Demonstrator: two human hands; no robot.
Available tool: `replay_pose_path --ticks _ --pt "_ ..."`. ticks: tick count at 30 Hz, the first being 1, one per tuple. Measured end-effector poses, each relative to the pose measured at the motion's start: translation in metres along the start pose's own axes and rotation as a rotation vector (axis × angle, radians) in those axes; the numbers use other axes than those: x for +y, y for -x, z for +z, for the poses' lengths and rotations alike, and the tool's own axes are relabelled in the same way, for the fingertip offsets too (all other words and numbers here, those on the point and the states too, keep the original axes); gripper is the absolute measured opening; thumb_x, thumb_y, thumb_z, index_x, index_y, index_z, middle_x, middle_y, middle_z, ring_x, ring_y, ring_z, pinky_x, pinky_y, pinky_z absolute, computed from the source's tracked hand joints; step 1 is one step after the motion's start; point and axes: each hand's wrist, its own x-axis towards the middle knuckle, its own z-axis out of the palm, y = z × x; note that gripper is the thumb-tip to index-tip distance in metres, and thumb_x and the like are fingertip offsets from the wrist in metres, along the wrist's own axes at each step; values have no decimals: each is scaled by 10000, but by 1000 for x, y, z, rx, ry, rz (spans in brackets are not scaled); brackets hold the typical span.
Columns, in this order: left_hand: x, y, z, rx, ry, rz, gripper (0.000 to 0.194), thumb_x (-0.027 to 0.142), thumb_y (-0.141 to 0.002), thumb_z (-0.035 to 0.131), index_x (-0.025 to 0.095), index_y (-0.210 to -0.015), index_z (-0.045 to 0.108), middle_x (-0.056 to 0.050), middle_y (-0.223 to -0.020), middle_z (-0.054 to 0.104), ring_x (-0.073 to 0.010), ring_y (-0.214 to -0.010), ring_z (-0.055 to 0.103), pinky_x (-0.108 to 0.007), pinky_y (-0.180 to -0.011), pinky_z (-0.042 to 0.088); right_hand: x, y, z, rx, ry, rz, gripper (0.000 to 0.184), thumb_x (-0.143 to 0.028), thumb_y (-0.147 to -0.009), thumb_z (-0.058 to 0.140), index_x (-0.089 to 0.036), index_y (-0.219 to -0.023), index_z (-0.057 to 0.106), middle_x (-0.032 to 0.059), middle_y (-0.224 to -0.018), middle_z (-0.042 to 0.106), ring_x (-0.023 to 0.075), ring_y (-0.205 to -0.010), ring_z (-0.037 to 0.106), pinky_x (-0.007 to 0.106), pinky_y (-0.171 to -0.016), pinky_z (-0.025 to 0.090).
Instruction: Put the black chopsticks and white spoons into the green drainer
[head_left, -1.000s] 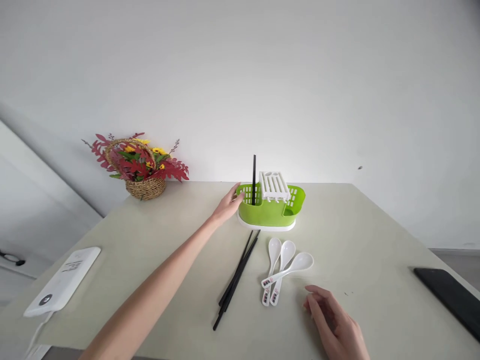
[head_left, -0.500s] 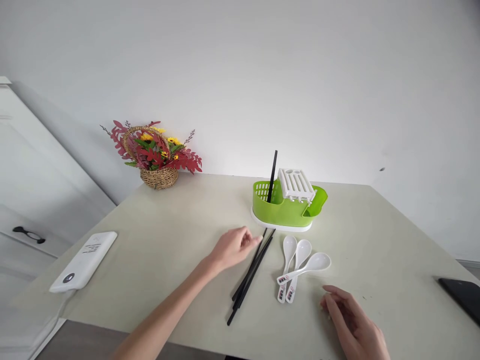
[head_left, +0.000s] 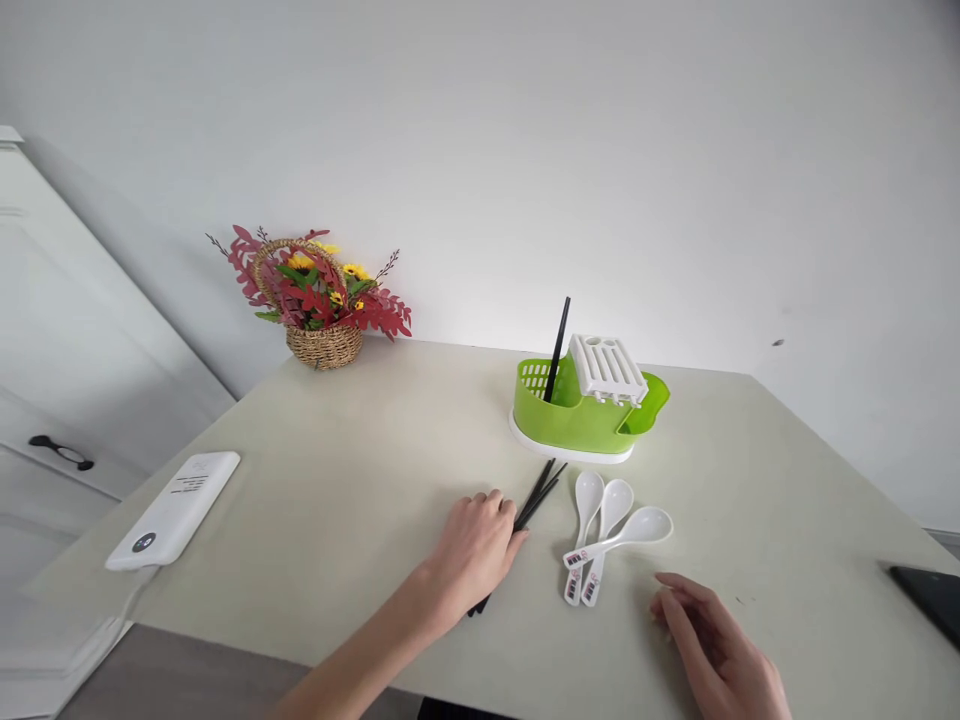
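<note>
My left hand [head_left: 480,543] is closed over a bunch of black chopsticks [head_left: 538,497] lying on the table, covering their middle. Their tips stick out beyond the thumb, and the other ends show below the wrist. To the right of them lie three white spoons [head_left: 616,500], overlapping, one across the handles of the others. My right hand [head_left: 720,645] rests on the table right of the spoons, fingers loosely bent and thumb apart, holding nothing. Behind, a green utensil basket [head_left: 570,425] with a white slotted top [head_left: 609,367] has black chopsticks [head_left: 557,350] leaning upright in its left compartment.
A wicker basket of artificial flowers [head_left: 324,345] stands at the back left near the wall. A white power bank [head_left: 176,508] with a cable lies at the left edge. A black phone [head_left: 930,600] is at the right edge. A white cabinet [head_left: 82,330] stands beyond the table.
My left hand has come away from the green basket, back toward me, and closed on the loose chopsticks, drawing them together. My right hand stays beside the spoons. The view has shifted left.
</note>
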Motion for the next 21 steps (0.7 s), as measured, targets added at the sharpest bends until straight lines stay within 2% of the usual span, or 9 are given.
replay_pose_path --ticks 4,7,9,12,17,21 --pt "-10 10 -5 -2 111 -11 289 396 -1044 481 215 -869 624 -90 -909 704 -252 -818 691 -339 -665 470 6 0 0 7 -29 -22 476 -660 -862 615 -269 -1113 717 42 -914 803 218 -829 784 219 -592 570" --pt "-20 19 -15 16 266 -53 356 468 -1040 465 227 -807 583 -49 -817 676 -218 -717 651 -323 -626 445 -2 4 3 40 -67 -21 469 -657 -885 592 -271 -1125 706 42 -917 796 214 -828 773 225 -593 552" --pt "-28 24 -23 51 387 -58 389 509 -1032 463 228 -786 572 -41 -832 663 -199 -711 631 -316 -641 457 -10 8 5 67 -85 -12 462 -655 -904 568 -275 -1133 695 37 -947 792 207 -847 764 231 -640 550" --pt "-38 29 -34 138 555 -66 398 550 -1016 484 229 -810 597 -35 -892 660 -169 -709 610 -300 -663 476 -20 12 5 72 -92 1 455 -656 -914 555 -278 -1128 688 31 -974 789 198 -862 756 231 -665 538" --pt "-43 29 -48 239 803 -153 361 581 -986 539 255 -849 612 15 -695 616 -124 -495 467 -276 -474 362 -23 12 3 63 -91 -21 446 -641 -929 555 -265 -1131 687 42 -967 787 196 -857 754 234 -672 542" --pt "-45 26 -48 468 1019 -197 320 571 -938 640 258 -876 627 -9 -754 671 -120 -484 494 -284 -460 406 -16 10 2 62 -76 -36 440 -635 -935 558 -263 -1126 693 51 -991 792 196 -848 754 229 -652 551"
